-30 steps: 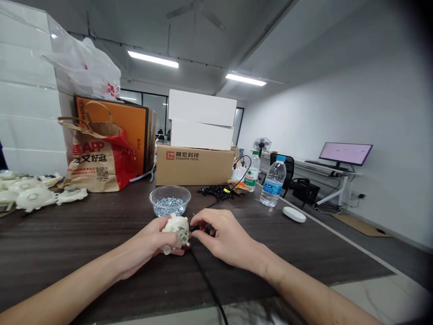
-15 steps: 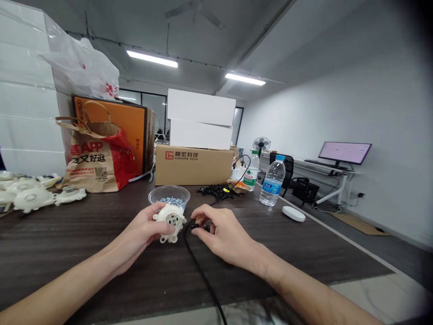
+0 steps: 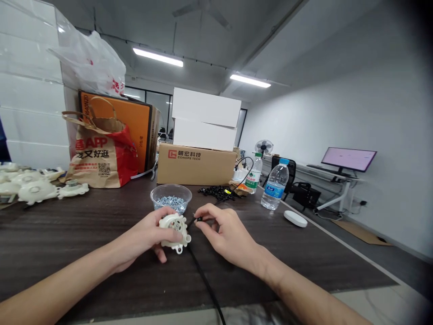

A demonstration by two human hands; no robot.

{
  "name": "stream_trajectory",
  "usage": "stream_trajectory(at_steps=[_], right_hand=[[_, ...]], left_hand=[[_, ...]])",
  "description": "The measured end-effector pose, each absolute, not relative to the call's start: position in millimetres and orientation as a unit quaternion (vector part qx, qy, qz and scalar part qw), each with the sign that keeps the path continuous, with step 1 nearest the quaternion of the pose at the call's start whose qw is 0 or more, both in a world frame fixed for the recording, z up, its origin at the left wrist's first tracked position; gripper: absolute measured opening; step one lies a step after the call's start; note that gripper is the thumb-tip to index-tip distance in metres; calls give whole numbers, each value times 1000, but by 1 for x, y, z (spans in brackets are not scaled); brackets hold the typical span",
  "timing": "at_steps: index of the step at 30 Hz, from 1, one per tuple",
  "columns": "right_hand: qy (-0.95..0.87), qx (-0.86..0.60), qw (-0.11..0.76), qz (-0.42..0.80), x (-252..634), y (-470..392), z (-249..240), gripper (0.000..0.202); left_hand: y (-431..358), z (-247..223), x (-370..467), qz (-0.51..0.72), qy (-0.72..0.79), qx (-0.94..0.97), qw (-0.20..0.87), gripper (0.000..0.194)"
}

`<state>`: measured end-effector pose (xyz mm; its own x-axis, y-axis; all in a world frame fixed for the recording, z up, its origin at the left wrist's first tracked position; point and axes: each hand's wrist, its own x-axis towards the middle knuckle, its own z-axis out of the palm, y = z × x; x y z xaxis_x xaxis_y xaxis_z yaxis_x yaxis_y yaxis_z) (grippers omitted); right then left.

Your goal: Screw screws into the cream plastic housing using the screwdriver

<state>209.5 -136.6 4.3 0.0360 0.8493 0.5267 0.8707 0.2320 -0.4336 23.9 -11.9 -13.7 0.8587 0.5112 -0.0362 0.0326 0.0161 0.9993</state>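
Observation:
My left hand (image 3: 149, 237) grips a small cream plastic housing (image 3: 173, 227) with round lugs, held just above the dark wooden table (image 3: 84, 253). My right hand (image 3: 221, 230) pinches the end of a black cable (image 3: 203, 277) right beside the housing. The cable runs down toward the table's near edge. A clear plastic cup of small silver screws (image 3: 171, 198) stands just behind both hands.
Several more cream housings (image 3: 37, 189) lie at the far left. A paper bag (image 3: 99, 153), an orange box, a cardboard box (image 3: 196, 164) under white boxes, a heap of black parts (image 3: 218, 192), two water bottles (image 3: 274, 189) and a white disc (image 3: 295, 218) line the back and right.
My left hand has turned the housing from side-on to face me and then tilted it flat. My right hand's fingers have shifted along the cable end, staying close to the housing.

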Motion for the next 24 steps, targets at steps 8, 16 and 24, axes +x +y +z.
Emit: stream_trajectory(at_steps=[8, 16, 24], right_hand=[[-663, -608, 427, 86, 209, -131, 1, 7], [-579, -550, 531, 283, 211, -120, -10, 13], [-592, -536, 546, 254, 205, -121, -8, 12]], left_hand=[[-15, -17, 27, 121, 153, 703, 683, 56], [-14, -25, 25, 117, 129, 750, 638, 62], [-18, -24, 20, 129, 142, 791, 582, 71]])
